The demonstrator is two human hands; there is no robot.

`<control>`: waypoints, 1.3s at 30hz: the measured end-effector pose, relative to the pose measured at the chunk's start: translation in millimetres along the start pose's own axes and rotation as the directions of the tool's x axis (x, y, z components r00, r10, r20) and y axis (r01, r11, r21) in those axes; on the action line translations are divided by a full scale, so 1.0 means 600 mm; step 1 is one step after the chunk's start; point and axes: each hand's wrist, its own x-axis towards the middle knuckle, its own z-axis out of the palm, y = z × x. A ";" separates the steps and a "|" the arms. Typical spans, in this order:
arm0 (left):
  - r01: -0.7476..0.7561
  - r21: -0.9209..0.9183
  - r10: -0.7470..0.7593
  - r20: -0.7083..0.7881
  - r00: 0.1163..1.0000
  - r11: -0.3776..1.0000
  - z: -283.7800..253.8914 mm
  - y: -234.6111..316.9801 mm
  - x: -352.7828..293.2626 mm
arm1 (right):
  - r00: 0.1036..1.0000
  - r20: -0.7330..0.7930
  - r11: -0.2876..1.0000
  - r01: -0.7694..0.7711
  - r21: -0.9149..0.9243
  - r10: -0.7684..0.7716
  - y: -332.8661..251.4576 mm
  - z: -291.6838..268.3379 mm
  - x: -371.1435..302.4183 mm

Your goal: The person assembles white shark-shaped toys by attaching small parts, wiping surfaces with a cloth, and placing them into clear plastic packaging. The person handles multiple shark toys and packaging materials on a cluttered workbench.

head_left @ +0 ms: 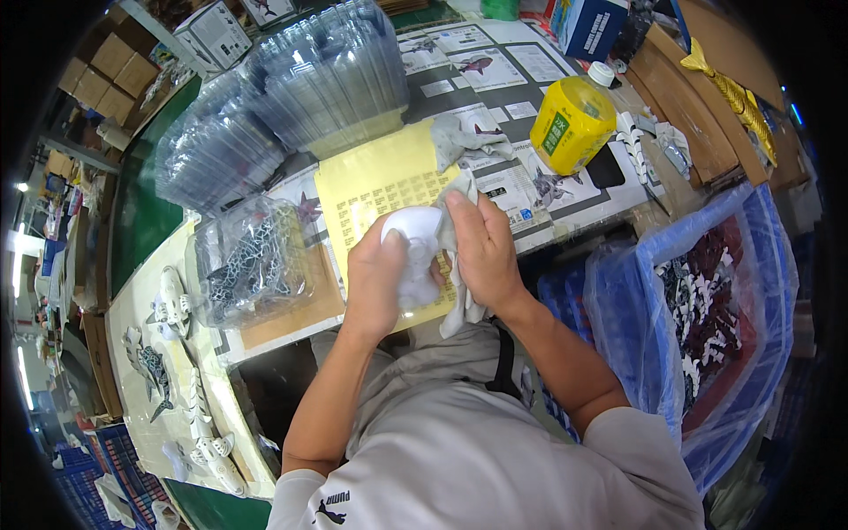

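Note:
My left hand (375,274) is closed round a smooth white plastic piece (415,231), rounded like a hand-held controller; the fingers are slightly blurred. A pale grey rag (454,327) lies along the piece's right side, and my right hand (483,247) grips it with the thumb uppermost. Part of the white piece is covered by my fingers and the rag. Beneath both hands is a yellow sheet (349,181) of small printed labels. Another crumpled grey cloth (455,137) rests at the sheet's far edge.
Stacked clear plastic trays (331,75) stand far left. A bagged patterned toy part (252,265) and white toy pieces (172,300) lie left. At right are a yellow bottle (572,128), a cardboard box (698,115) and a blue crate lined with plastic (618,300), holding small parts.

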 end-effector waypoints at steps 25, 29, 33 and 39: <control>0.260 -0.385 -0.244 0.091 0.966 0.886 -0.031 0.002 0.009 | 0.966 0.143 0.967 -0.232 0.106 0.216 0.003 -0.009 0.028; 0.230 -0.632 -0.216 0.101 0.971 0.740 -0.041 0.007 0.017 | 0.947 0.023 0.931 -0.320 0.175 0.322 -0.002 -0.023 0.044; 0.157 -0.698 -0.171 0.050 0.984 0.699 -0.048 0.011 0.021 | 0.980 0.011 0.975 -0.199 0.102 0.199 -0.018 -0.027 0.017; 0.051 -0.664 -0.094 -0.029 0.995 0.746 -0.038 0.005 0.024 | 0.994 0.059 0.991 -0.086 -0.104 0.092 -0.017 0.014 -0.056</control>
